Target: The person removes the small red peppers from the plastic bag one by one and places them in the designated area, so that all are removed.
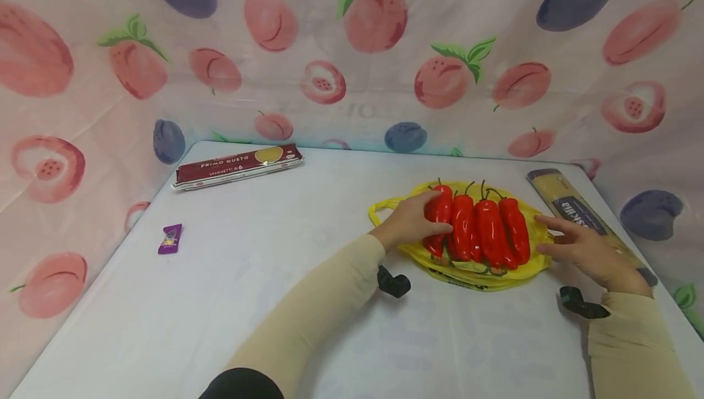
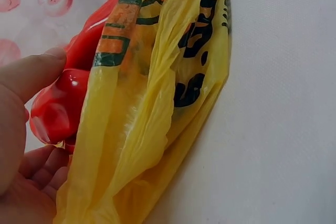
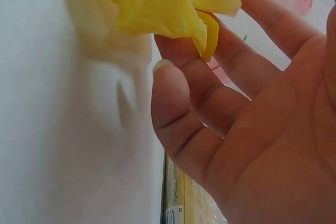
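Observation:
Several glossy red peppers (image 1: 489, 234) lie side by side on a crumpled yellow plastic bag (image 1: 467, 280), right of centre in the head view. My left hand (image 1: 408, 219) has its thumb and fingers around the leftmost pepper; the left wrist view shows the thumb (image 2: 44, 69) against the red surface (image 2: 60, 106), with the bag (image 2: 142, 124) beside it. At the bag's right side is my right hand (image 1: 596, 255), its fingers spread and loosely bent. The right wrist view shows those fingers (image 3: 239, 69) touching the bag's edge (image 3: 157, 6), not curled round it.
A dark red spaghetti pack (image 1: 236, 167) lies at the back left, with a small purple wrapped sweet (image 1: 170, 239) nearer the left edge. A yellowish pasta pack (image 1: 583, 212) lies along the right edge, partly behind my right hand. Fruit-patterned cloth hangs behind the white table (image 1: 220, 301).

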`<state>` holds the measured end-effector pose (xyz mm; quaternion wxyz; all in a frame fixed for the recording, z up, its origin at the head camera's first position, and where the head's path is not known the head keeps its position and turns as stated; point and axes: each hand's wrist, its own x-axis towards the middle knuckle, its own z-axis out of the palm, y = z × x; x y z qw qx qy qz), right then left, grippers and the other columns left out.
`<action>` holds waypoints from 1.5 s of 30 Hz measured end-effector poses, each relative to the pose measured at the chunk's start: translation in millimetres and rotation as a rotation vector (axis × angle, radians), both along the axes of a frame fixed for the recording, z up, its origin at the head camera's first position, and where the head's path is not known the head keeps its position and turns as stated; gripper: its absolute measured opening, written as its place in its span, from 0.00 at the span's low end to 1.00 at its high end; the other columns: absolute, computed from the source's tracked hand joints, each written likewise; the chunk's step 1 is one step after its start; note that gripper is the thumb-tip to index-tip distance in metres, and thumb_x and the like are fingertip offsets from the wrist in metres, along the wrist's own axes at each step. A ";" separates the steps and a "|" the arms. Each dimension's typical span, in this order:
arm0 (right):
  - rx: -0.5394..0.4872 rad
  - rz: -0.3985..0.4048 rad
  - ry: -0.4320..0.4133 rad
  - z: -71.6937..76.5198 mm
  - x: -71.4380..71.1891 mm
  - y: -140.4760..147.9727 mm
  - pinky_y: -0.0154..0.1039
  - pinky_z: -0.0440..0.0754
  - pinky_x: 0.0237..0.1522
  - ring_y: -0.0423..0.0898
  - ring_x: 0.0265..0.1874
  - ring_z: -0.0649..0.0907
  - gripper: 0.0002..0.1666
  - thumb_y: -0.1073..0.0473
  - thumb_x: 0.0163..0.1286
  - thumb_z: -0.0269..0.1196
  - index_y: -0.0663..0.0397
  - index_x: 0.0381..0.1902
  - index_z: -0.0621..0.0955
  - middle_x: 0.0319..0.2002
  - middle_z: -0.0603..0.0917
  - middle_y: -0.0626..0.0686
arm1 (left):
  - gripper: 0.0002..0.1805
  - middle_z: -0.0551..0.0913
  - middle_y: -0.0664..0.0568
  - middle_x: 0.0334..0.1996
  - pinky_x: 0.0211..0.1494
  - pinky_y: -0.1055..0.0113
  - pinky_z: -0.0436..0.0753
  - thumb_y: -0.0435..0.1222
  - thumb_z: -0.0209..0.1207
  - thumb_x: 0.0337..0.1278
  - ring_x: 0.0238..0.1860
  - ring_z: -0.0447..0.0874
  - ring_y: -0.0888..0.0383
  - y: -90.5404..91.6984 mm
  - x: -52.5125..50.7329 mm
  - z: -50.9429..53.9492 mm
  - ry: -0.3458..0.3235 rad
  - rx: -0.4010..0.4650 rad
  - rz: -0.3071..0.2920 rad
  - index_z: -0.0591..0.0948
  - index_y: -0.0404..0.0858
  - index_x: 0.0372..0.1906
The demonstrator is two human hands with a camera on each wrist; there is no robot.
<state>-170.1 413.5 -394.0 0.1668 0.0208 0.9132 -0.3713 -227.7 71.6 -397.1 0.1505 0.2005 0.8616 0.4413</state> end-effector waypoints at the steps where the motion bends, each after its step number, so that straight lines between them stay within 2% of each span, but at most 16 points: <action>1: 0.000 0.003 0.002 0.0 0.3 0.0 0.73 0.70 0.54 0.76 0.63 0.62 0.51 0.41 0.71 0.63 0.58 0.79 0.54 0.73 0.52 0.75 | 0.43 0.70 0.56 0.69 0.54 0.64 0.82 0.48 0.70 0.57 0.66 0.70 0.56 0.5 0.2 -0.2 -0.002 0.000 0.000 0.65 0.52 0.76; 12: -0.019 0.019 0.020 -2.6 0.5 2.1 0.71 0.74 0.52 0.77 0.63 0.62 0.51 0.42 0.70 0.64 0.60 0.78 0.56 0.73 0.52 0.75 | 0.39 0.69 0.55 0.70 0.54 0.66 0.81 0.46 0.69 0.60 0.66 0.69 0.55 1.2 -0.1 -0.4 -0.018 0.033 -0.020 0.66 0.55 0.75; 18: -0.013 0.022 0.027 -1.6 1.0 1.7 0.70 0.74 0.52 0.76 0.62 0.63 0.51 0.42 0.70 0.64 0.61 0.78 0.56 0.72 0.53 0.75 | 0.36 0.70 0.53 0.68 0.51 0.66 0.83 0.37 0.66 0.62 0.64 0.69 0.54 0.5 -1.6 0.2 -0.020 0.072 -0.032 0.68 0.52 0.74; 24: -0.012 0.021 0.024 -1.6 1.2 2.4 0.71 0.73 0.53 0.76 0.62 0.63 0.51 0.42 0.70 0.64 0.60 0.78 0.55 0.72 0.53 0.76 | 0.33 0.70 0.54 0.69 0.54 0.63 0.82 0.36 0.64 0.64 0.66 0.69 0.53 -0.4 -0.4 4.1 -0.053 0.048 -0.026 0.70 0.56 0.73; 28: -0.016 0.017 0.011 -1.5 1.1 2.9 0.71 0.73 0.53 0.76 0.63 0.61 0.51 0.42 0.70 0.64 0.59 0.78 0.54 0.73 0.52 0.76 | 0.31 0.70 0.55 0.69 0.53 0.63 0.82 0.37 0.64 0.65 0.65 0.70 0.53 -2.3 0.9 8.2 -0.094 0.063 -0.009 0.71 0.59 0.72; 35: 0.000 0.011 0.000 0.7 -0.9 2.0 0.70 0.75 0.50 0.76 0.63 0.61 0.52 0.41 0.69 0.64 0.59 0.79 0.54 0.73 0.52 0.75 | 0.32 0.73 0.54 0.63 0.44 0.64 0.86 0.39 0.65 0.64 0.59 0.73 0.54 -11.7 1.9 19.2 -0.143 0.156 0.027 0.71 0.61 0.71; 45: 0.011 0.020 -0.008 2.2 -1.4 2.7 0.72 0.74 0.51 0.77 0.63 0.60 0.53 0.40 0.69 0.64 0.58 0.79 0.53 0.73 0.51 0.75 | 0.35 0.75 0.52 0.58 0.45 0.63 0.85 0.40 0.67 0.62 0.58 0.74 0.54 -41.0 2.5 34.3 -0.104 0.187 0.096 0.69 0.57 0.72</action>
